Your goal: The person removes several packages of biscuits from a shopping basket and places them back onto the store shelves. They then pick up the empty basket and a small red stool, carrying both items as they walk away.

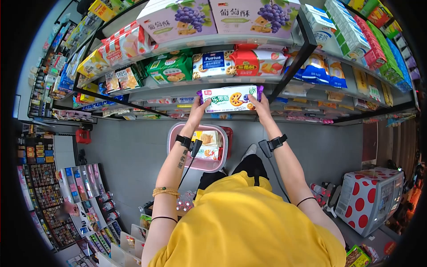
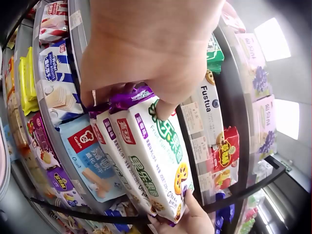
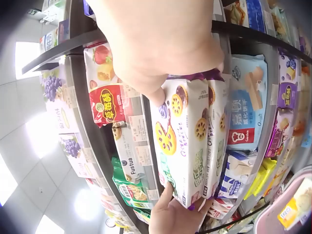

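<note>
Two white and purple packs of fruit biscuits (image 2: 156, 151), one lying against the other, are held up level in front of the shelf. My left hand (image 1: 197, 111) grips their left end, thumb on the front pack's face and fingers curled behind. At the right end my right hand (image 1: 262, 108) grips them the same way. In the head view only the front pack (image 1: 222, 106) shows, with a cookie and blueberry picture. The right wrist view has both packs (image 3: 183, 141) side by side between the two hands.
A pink-rimmed basket (image 1: 171, 153) stands on the floor below, with a few biscuit packs (image 1: 206, 139) inside. Shelves of packaged snacks span the front, with a black shelf post (image 1: 289, 66) right of the hands. A red-dotted white cabinet (image 1: 360, 196) stands at right.
</note>
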A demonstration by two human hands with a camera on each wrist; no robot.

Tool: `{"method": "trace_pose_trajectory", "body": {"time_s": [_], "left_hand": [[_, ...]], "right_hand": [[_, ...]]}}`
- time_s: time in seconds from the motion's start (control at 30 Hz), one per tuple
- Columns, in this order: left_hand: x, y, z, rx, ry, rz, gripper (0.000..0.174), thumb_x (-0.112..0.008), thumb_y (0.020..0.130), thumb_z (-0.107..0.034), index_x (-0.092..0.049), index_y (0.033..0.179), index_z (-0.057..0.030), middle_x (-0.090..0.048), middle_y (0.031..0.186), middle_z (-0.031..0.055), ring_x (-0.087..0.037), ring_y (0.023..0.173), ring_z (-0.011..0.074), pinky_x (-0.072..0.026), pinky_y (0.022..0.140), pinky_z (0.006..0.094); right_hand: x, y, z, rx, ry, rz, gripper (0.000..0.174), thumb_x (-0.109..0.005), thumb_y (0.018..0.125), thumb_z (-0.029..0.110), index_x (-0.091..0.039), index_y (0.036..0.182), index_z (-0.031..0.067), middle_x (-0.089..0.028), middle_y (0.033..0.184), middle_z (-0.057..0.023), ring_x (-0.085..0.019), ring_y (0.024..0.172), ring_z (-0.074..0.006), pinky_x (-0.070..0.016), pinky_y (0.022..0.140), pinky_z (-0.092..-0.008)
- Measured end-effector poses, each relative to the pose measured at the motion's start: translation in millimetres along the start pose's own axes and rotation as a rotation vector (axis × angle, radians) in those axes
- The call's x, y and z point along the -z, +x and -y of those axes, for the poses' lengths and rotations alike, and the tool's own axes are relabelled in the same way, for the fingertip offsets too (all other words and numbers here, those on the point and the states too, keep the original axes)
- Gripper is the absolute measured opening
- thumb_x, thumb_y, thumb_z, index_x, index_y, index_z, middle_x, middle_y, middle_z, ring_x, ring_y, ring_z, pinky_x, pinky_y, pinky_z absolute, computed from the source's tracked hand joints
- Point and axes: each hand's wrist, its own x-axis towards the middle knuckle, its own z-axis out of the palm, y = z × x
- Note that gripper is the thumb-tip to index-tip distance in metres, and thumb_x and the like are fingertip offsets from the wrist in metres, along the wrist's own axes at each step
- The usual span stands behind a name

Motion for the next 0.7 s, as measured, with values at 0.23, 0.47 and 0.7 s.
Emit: {"method": "trace_pose_trajectory", "body": {"time_s": [0.23, 0.47, 0.7], "left_hand": [[-7.7, 49.3, 3.9, 0.011, 0.238, -0.155, 0.065, -0.062, 0.089, -0.048, -0.053, 0.124, 0.0074, -0.062, 0.115, 0.0149, -0.056, 0.104, 0.0193, -0.0411, 0.092, 0.0309], [-15.9, 83.4, 1.3, -0.032, 0.270, -0.118, 0.052, -0.062, 0.089, -0.036, -0.058, 0.117, 0.0077, -0.065, 0.110, 0.0129, -0.056, 0.101, 0.0179, -0.0434, 0.090, 0.0318], [-33.2, 111.1, 28.3, -0.246, 0.243, 0.051, 0.041, -0.064, 0.089, -0.026, -0.059, 0.116, 0.0053, -0.066, 0.112, 0.0134, -0.058, 0.102, 0.0204, -0.0445, 0.089, 0.0322]], "right_hand": [[-5.0, 42.1, 8.1, -0.088, -0.070, -0.117, 0.045, -0.073, 0.083, 0.028, -0.059, 0.110, -0.0058, -0.068, 0.101, -0.0109, -0.062, 0.088, -0.0142, -0.0475, 0.080, -0.0306], [0.7, 79.7, -13.8, 0.055, -0.216, -0.200, 0.046, -0.072, 0.080, 0.019, -0.058, 0.116, -0.0038, -0.064, 0.114, -0.0190, -0.059, 0.108, -0.0278, -0.0425, 0.093, -0.0341], [23.8, 91.9, -34.8, 0.118, -0.341, -0.246, 0.036, -0.065, 0.085, 0.012, -0.057, 0.115, -0.0060, -0.062, 0.116, -0.0205, -0.057, 0.109, -0.0284, -0.0414, 0.094, -0.0340]]}}
